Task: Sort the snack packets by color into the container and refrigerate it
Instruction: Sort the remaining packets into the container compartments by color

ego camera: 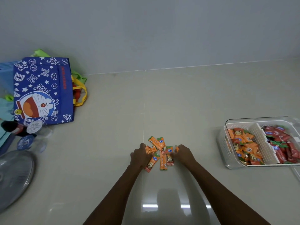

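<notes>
A small heap of orange snack packets [159, 150] lies on the tiled floor in front of me. My left hand [140, 155] grips packets at the heap's left side, fingers curled over them. My right hand [184, 153] pinches an orange packet [177, 149] at the heap's right edge. To the right stands a clear container [227, 143] with a white perforated divider [261, 142]. Orange packets [245, 146] fill its left compartment and red packets [283, 145] fill its right one.
A blue cartoon tote bag [43, 90] with yellow handles lies at the far left, with green bags behind it. Bottles [30, 135] and a round grey fan guard [14, 176] sit at the lower left. A pale wall runs along the back.
</notes>
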{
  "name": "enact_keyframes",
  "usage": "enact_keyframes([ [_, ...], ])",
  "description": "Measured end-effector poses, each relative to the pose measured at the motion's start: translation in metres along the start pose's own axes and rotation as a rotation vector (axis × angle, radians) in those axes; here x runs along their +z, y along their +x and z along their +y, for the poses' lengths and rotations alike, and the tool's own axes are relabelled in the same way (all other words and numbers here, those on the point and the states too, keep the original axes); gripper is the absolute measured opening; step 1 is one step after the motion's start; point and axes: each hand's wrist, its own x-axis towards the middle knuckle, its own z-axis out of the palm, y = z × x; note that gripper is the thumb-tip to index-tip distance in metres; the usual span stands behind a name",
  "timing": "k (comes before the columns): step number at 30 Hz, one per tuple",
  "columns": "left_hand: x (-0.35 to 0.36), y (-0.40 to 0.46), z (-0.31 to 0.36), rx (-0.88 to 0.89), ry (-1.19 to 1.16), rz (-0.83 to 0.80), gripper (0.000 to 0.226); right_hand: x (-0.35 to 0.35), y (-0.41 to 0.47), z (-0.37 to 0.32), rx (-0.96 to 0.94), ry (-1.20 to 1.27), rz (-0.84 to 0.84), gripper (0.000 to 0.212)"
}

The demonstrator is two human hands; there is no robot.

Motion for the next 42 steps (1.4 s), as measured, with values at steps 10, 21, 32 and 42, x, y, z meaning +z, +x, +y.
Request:
enact_keyframes([
  [10, -0.025, -0.008, -0.002, 0.021, 0.059, 0.089, 0.027, -0.005, -0.003, -0.004, 0.073, 0.248, -0.079, 0.015],
  [21, 0.001, -0.045, -0.019, -0.009, 0.002, 0.028, 0.035, -0.011, 0.009, -0.03, -0.056, 0.27, 0.083, 0.025],
  [32, -0.007, -0.038, -0.018, 0.05, 0.024, 0.105, 0.023, 0.022, 0.042, -0.078, -0.211, -0.172, 0.003, 0.018],
  [42, 0.038, -0.048, 0.016, 0.092, 0.136, 0.109, 0.031, 0.002, 0.032, -0.054, 0.059, 0.132, 0.05, 0.039],
])
